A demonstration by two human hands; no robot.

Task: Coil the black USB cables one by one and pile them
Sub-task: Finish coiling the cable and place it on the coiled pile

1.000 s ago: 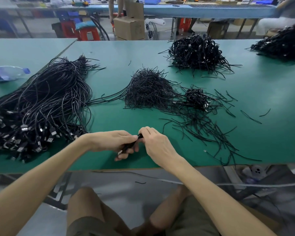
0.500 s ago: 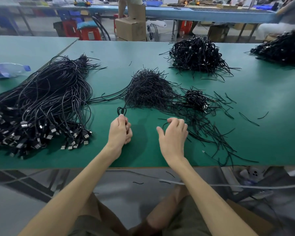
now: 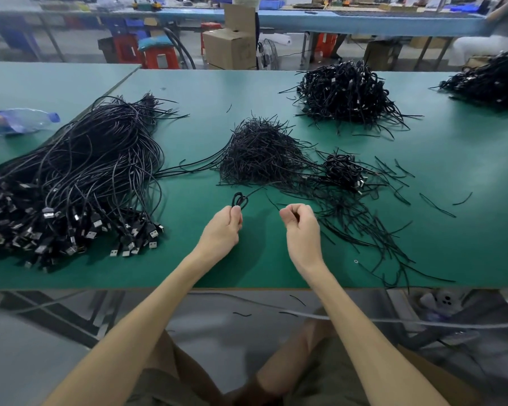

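Matt green tabletop (image 3: 467, 206); black cables (image 3: 79, 171) with a slight plastic sheen and shiny metal plugs (image 3: 113, 253); clear glossy plastic bottle (image 3: 18, 121); brown cardboard box (image 3: 229, 48).

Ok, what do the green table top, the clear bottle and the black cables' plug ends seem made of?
Green table top: matte mat, probably rubber or vinyl; no glare. Clear blue-capped bottle: thin plastic, see-through. Plug ends: silvery glinting shells, likely metal, on black moulded plastic.

green worktable (image 3: 364, 253), grey floor (image 3: 35, 356), red stools (image 3: 159, 55)
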